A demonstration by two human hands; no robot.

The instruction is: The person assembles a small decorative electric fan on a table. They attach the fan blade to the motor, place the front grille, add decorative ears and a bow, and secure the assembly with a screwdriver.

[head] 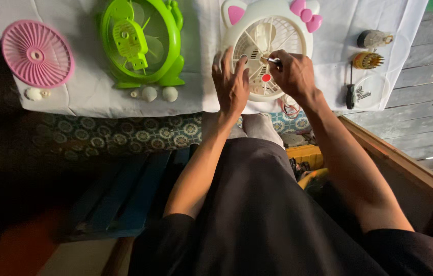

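Dark cloth over the person's lap fills the foreground, with both bare forearms reaching out over it to the worktop, which is draped in a white sheet. On it, right in front of them, lies a white cat-shaped fan with pink ears and a pink bow. Their left hand lies flat and spread on its grille, steadying it; their right hand is clenched round a small metal-tipped tool, its tip at the hub. To my eye this fan's grille is not yet off. Further left, a green fan lies beside a loose pink grille. A black-handled screwdriver and a bit holder lie to the right.
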